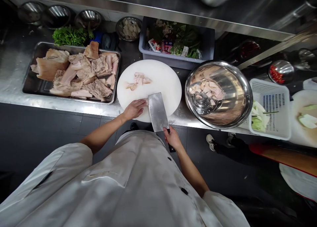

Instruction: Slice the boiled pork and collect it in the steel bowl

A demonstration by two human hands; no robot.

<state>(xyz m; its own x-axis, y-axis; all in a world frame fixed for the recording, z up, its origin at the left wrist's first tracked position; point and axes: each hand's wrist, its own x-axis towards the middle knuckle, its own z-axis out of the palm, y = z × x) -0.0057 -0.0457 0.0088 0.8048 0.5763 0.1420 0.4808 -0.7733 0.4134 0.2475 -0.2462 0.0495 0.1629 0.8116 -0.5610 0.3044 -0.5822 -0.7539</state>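
Bunched fingers of my left hand [135, 109], at 7 o'clock on the white board [168, 76], pin a strip of meat [147, 101] beside the cleaver [158, 111] blade; my right hand [172, 138], just off the board at 5, is wrapped round its handle. From the board's centre, a tray [37, 84] heaped with meat crowds me at 9, leafy greens [71, 36] sit at 10, pale chunks [128, 29] in a bowl at 11. Cut pieces [138, 79] lie on the board toward 10. A grey bin [170, 59] of scraps hems in 1 o'clock. At 3, a big steel bowl [237, 98] holding cut meat partly hides a white basket [282, 111].
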